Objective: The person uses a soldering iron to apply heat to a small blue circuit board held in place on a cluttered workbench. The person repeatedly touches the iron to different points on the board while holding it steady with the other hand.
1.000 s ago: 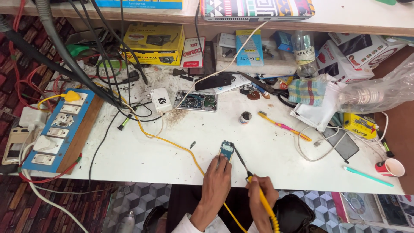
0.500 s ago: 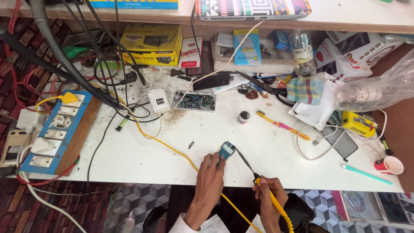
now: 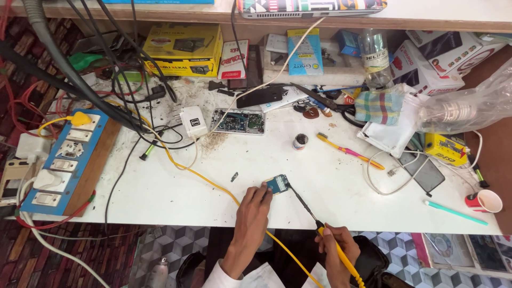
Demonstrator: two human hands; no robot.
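Our right hand (image 3: 335, 246) grips yellow-handled soldering iron (image 3: 332, 246), dark tip resting on small blue circuit board (image 3: 277, 183). Our left hand (image 3: 255, 204) closed at fingertips, pinning board's near-left edge against white desk (image 3: 160, 186). Board lies near front edge, centre. Beyond: small black-capped round pot (image 3: 300, 141), opened grey phone chassis (image 3: 238, 121), yellow cardboard box (image 3: 183, 50).

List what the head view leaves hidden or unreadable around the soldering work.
- Small blue circuit board: parts too small to make out.
- Soldering iron: handle end cut off by bottom edge.
- Left hand: fingertips hide the board's near edge.
- Right hand: grip covers the handle.
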